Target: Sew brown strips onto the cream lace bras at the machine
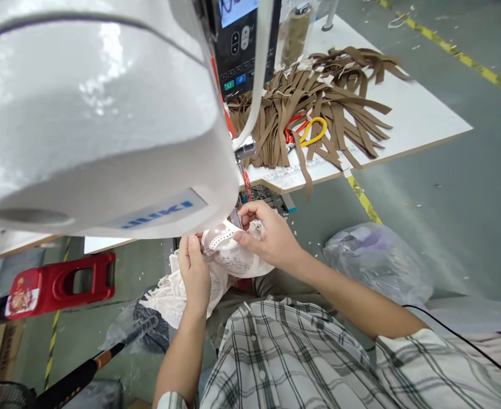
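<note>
A white lace bra (237, 258) lies spread under the head of a white sewing machine (105, 130), its lower part resting on my lap. My left hand (194, 270) pinches the bra's left edge; its fingertips are partly tucked below the machine head. On the other side my right hand (271, 236) grips the upper right of the cup, thumb on top and fingers curled close to the needle area. The needle itself is hidden by the machine head and my fingers.
Brown fabric strips (335, 96) are heaped on the white tabletop (429, 108), with yellow-and-red-handled scissors (314, 132) among them. A control panel (246, 51) stands behind the machine. A red plastic stool (67, 284) is at left, and a clear plastic bag (374, 264) sits at right on the floor.
</note>
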Available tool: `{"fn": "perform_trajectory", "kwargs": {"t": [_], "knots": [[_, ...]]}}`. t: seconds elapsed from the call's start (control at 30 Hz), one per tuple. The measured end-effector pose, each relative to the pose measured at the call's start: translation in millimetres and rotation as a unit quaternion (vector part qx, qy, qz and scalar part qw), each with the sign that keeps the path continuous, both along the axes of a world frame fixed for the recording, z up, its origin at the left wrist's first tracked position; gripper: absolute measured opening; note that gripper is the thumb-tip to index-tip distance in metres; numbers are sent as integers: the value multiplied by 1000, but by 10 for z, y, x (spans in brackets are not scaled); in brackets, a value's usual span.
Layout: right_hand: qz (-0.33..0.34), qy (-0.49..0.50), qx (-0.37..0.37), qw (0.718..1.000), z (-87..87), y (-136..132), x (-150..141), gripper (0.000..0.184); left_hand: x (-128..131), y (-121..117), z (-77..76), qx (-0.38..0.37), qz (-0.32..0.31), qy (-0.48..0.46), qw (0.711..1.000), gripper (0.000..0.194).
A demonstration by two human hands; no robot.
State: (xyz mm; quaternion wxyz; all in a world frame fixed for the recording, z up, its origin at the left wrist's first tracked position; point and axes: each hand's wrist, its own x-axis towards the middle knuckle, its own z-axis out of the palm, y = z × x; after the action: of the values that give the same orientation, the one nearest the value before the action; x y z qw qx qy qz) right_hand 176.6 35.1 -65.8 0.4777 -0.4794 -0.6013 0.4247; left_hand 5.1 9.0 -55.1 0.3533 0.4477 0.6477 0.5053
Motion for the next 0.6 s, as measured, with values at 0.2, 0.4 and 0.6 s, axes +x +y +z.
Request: {"fn": "perform_trajectory", "kwargs": {"t": [0.2,0.4,0.6], "knots": [[-14,19,-49,999,42,-19,-89,42,-7,-31,30,34,-9,51,998,33],[46,114,-144,982,65,-170,173,28,8,-343,132,36,-118,89,988,34],[111,136,-196,965,48,-424,495,33,132,-361,74,-141,-254,-140,947,46]]}}
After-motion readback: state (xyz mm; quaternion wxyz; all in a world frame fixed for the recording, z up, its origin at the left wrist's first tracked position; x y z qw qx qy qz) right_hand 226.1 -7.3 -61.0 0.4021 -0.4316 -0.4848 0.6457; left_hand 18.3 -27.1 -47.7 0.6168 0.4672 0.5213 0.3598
